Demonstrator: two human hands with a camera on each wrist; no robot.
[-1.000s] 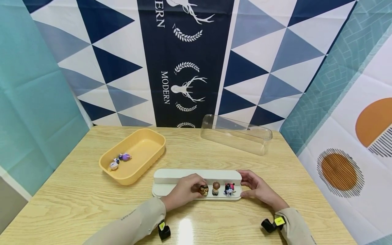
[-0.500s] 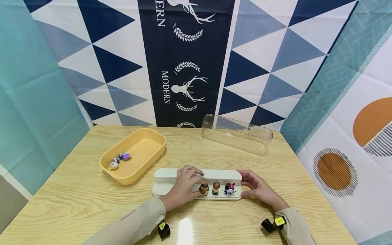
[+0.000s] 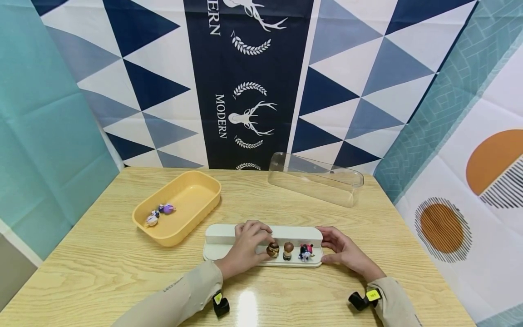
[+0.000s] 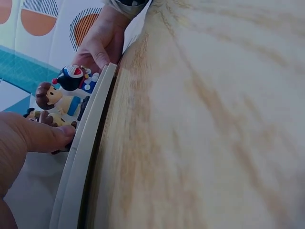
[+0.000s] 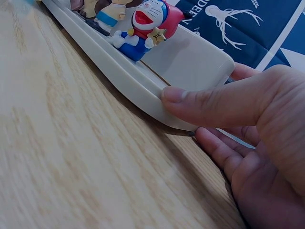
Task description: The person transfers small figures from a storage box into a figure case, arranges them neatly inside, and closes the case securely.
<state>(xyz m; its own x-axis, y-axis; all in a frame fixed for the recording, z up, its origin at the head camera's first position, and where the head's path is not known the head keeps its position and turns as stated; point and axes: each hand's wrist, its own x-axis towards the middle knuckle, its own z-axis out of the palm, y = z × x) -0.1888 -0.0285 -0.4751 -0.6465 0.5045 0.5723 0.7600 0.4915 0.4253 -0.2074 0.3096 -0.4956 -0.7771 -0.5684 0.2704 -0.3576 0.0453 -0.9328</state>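
Note:
A white display stand (image 3: 229,251) with a raised back step lies across the table in the head view. On its right half sit three small figurines: a brown-headed one (image 3: 272,249), a brown-haired one with a blue band (image 4: 66,104), and a blue cat one with a red hood (image 5: 148,21). My left hand (image 3: 244,247) pinches the brown-headed figurine between thumb and forefinger, and the other fingers extend over the back step. At the stand's right end, my right hand (image 3: 347,254) grips it, thumb (image 5: 205,106) on the rim and fingers behind and beside the end.
A yellow tray (image 3: 196,225) at the back left holds small figurines lying down, one purple (image 3: 167,209) and one pale (image 3: 152,220). A clear plastic cover (image 3: 314,181) lies at the back right. Patterned cloth hangs behind the table.
The middle fingers of my left hand have lifted and spread from a more closed pose. The brown-headed figurine has shifted and turned slightly. My right hand stays at the stand's end.

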